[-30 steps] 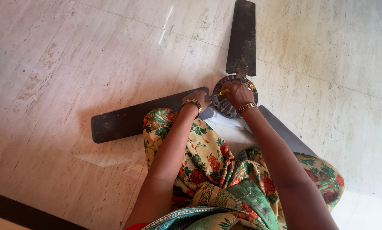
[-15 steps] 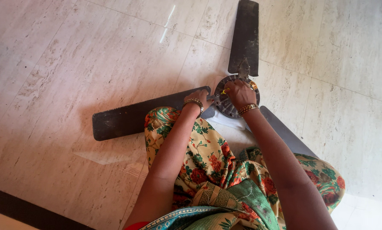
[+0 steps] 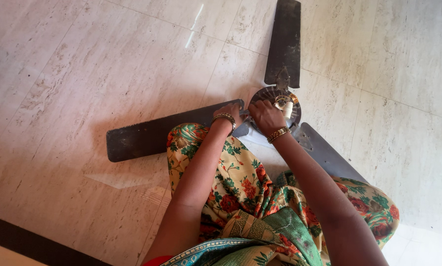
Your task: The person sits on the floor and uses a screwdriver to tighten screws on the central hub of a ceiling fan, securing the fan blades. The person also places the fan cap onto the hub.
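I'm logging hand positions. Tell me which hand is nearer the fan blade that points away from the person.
Right. The right hand rests on the fan hub, just below that far blade. The left hand sits further left, on the left blade.

- A seated person bends over a dismantled ceiling fan (image 3: 280,106) lying on a pale stone-tile floor (image 3: 83,74).
- The left hand (image 3: 230,114) rests at the root of the dark blade (image 3: 167,134) that stretches away to the left.
- The right hand (image 3: 266,116) is closed over the near edge of the round motor hub (image 3: 286,98); whatever it holds is hidden.
- A second blade (image 3: 283,42) points away toward the top of the frame; a third blade (image 3: 329,156) runs to the right, partly under the person's knee.
- Gold bangles (image 3: 224,118) circle both wrists.
- Floral-print cloth (image 3: 240,187) in cream, red and green covers the lap.
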